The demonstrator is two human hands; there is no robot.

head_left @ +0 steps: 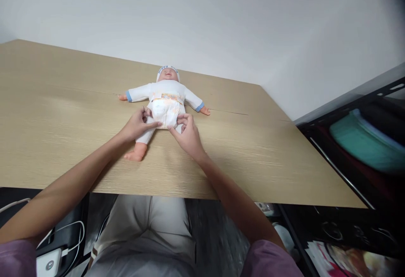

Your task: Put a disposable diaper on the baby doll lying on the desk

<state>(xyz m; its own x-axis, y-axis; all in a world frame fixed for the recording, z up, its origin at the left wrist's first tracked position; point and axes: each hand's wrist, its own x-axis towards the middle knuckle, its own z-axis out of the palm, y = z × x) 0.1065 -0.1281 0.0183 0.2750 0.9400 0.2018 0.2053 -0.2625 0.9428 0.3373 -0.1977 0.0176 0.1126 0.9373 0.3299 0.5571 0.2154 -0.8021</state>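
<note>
"How's the light?"
"Soft and fairly even on the grey-white wall (190, 19), with a pale sheen on the table (60, 142) at left."
"Shadows?"
"Faint, soft-edged ones by the forearms (79, 180); the lower right is dim, and the upper right corner falls to black."
"And sharpness?"
"The doll (166, 88) is fairly clear, its finer detail soft; the teal item (367, 142) at right and the floor (211, 230) at bottom centre smear. Wide-angle stretch swells the forearms toward the lower corners."
</note>
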